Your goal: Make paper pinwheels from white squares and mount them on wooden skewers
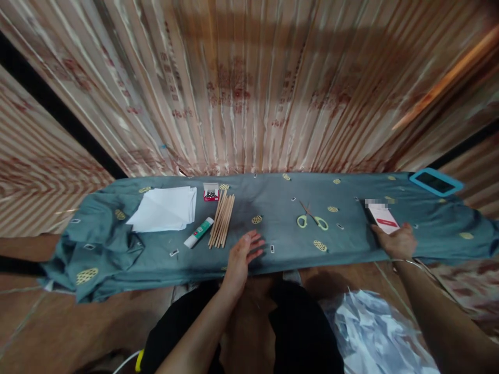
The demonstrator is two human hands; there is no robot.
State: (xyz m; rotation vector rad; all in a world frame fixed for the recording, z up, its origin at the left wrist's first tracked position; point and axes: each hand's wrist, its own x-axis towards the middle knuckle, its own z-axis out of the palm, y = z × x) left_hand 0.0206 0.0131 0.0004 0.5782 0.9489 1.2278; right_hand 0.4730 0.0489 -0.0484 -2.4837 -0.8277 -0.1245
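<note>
My right hand grips a phone with a lit white and red screen, at the right part of the cloth-covered table. A white cable runs by that wrist. My left hand is open and holds nothing, fingers apart over the near edge. Pale wooden sticks lie in a bundle just left of it, beside a green and white glue stick. Scissors with yellow-green handles lie spread between my two hands.
White paper sheets lie in a stack at the left. A small open red box holds small metal pieces. A blue-framed tablet lies at the far right. Below the table is a plastic bag of paper scraps. Curtains hang behind.
</note>
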